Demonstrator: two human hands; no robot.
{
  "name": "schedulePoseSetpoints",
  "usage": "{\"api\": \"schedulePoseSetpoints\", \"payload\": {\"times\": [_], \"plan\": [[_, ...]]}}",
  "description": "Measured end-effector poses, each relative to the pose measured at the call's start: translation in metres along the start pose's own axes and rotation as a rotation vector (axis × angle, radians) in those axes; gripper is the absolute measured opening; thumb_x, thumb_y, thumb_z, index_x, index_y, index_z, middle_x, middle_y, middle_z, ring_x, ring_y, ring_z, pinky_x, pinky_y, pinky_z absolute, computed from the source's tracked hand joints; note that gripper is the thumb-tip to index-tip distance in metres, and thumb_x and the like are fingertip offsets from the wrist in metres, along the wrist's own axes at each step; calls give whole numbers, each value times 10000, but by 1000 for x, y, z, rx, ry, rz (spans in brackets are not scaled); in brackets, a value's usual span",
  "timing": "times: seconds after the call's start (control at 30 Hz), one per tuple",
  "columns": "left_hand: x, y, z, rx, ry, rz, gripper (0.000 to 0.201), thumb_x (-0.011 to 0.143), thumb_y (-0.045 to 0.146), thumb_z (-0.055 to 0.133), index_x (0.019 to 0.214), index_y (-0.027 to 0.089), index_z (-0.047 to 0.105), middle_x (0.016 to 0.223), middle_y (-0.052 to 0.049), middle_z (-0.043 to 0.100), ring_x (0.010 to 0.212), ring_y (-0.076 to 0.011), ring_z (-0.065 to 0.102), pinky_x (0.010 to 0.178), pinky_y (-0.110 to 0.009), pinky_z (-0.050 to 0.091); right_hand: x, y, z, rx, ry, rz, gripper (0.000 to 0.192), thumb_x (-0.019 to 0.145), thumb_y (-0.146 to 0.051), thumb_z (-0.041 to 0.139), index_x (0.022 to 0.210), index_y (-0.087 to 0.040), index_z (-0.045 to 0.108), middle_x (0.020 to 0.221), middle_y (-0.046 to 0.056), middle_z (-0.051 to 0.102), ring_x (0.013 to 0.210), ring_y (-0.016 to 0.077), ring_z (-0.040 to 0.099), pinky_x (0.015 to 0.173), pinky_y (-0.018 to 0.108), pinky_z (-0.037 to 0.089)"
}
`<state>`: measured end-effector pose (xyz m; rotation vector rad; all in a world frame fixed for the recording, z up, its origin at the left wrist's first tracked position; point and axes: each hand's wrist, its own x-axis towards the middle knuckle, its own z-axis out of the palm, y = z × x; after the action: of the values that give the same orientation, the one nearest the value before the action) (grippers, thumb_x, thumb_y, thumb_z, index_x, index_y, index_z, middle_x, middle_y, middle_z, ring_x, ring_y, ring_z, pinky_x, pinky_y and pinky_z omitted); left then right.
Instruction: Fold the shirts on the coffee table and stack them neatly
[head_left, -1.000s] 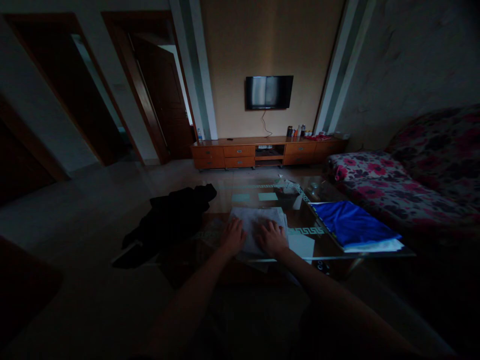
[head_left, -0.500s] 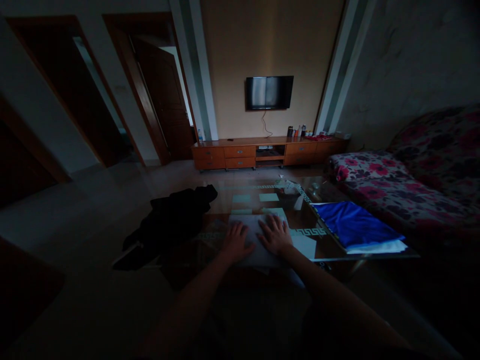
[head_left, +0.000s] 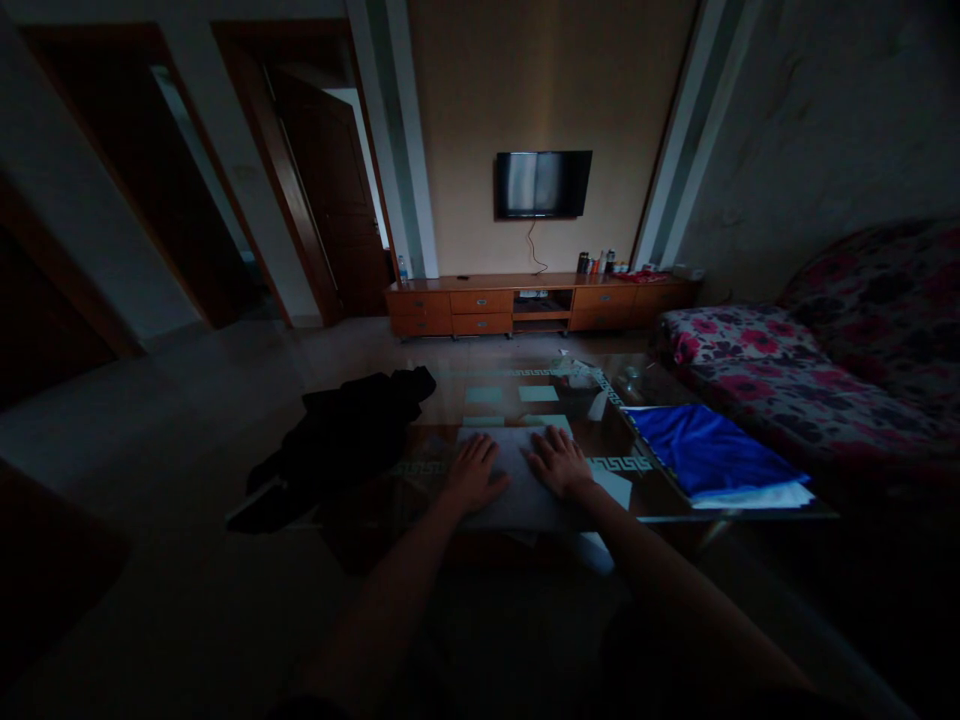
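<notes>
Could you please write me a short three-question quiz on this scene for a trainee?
1. True or false: both hands lie flat on the pale folded cloth on the glass table.
2. Which lies on the table at the person's right? A) a red cushion B) a blue cloth on a white one C) a laptop
3. Fill in: the heap at the table's left end is a ____ garment.

Key:
1. True: the left hand and the right hand rest palm down, fingers spread, side by side.
2. B: the blue cloth lies on a white cloth.
3. Black: the black garment hangs over the edge.
</notes>
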<state>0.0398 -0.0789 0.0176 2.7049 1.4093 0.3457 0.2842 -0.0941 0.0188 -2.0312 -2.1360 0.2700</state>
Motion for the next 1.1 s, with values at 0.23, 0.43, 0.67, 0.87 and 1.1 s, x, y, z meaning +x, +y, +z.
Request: {"api": "schedulePoseSetpoints", "payload": {"times": [0.23,0.43,0.67,0.87,1.1], "plan": [[11,-17,9,-85,-48,-170,902,902,664,486,1583,95,322,1681,-190,212,1570,-343,132,1266,-469,115,6,17,15,75,8,48,744,1011,-657,303,1636,-261,230,1720,100,30,1573,303,105,1247,451,119],[13,-33,9,-204,-40,-244,778,944,517,459,1581,96,308,1678,-180,233,1562,-296,192,1255,-426,163,8,19,12,190,0,64,660,1048,-577,218,1628,-265,255,1719,61,84,1576,255,106,1259,460,131],[1,-47,7,-80,-88,-276,813,954,566,398,1598,90,262,1691,-168,174,1571,-307,150,1264,-459,76,20,46,-21,463,158,338,620,1045,-442,243,1510,-84,444,1555,244,425,1486,343,349,1202,515,277],[7,-42,6,-56,-117,-277,836,936,548,445,1594,70,251,1691,-182,171,1569,-313,148,1259,-472,72,19,71,-50,567,91,418,360,984,-364,446,1060,-115,695,994,189,707,1056,297,681,864,339,548],[15,-36,-2,-162,34,-552,604,940,359,513,1486,114,430,1524,-234,459,1452,-362,377,1185,-496,261,6,54,-39,763,-110,536,185,886,-326,623,807,-161,647,581,13,595,517,148,599,523,286,558]]}}
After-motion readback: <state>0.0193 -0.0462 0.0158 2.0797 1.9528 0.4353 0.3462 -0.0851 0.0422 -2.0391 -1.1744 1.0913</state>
